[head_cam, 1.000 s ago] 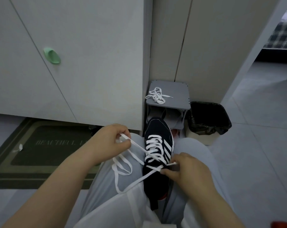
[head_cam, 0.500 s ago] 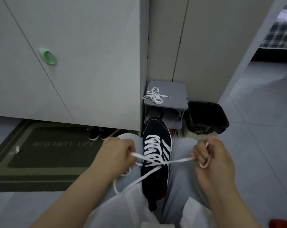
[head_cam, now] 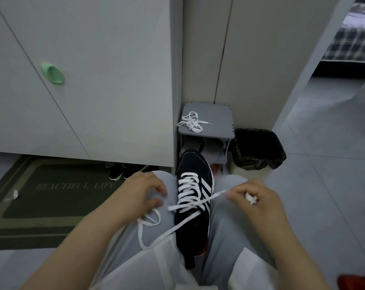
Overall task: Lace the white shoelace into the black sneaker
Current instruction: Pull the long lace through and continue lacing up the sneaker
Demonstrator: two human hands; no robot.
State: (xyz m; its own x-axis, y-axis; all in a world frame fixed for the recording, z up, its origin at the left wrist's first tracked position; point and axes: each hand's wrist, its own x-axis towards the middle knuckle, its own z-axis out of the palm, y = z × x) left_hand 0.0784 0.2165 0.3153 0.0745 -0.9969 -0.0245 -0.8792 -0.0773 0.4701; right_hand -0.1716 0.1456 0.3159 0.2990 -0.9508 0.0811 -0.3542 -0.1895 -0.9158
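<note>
The black sneaker (head_cam: 195,181) with white stripes lies toe-forward between my knees. A white shoelace (head_cam: 217,194) crosses its upper eyelets in several rows. My right hand (head_cam: 256,199) pinches one lace end and holds that strand taut, out to the right of the shoe. The other part of the lace lies in a slack loop (head_cam: 149,225) on my left thigh and runs back to the shoe's tongue. On my left knee rests my left hand (head_cam: 142,193), fingers loosely curled, with the lace seemingly out of its grip.
Ahead stands a small grey shoe rack (head_cam: 219,124) with a second white lace (head_cam: 191,122) on top. A black-lined bin (head_cam: 259,147) is to its right. White cabinets (head_cam: 93,80) are close in front, a dark doormat (head_cam: 58,191) lies left, and dark shoes (head_cam: 118,172) sit under the cabinet.
My right hand pulled the lace end out to the right through the shoe. My left hand let go of its strand and now rests on the knee.
</note>
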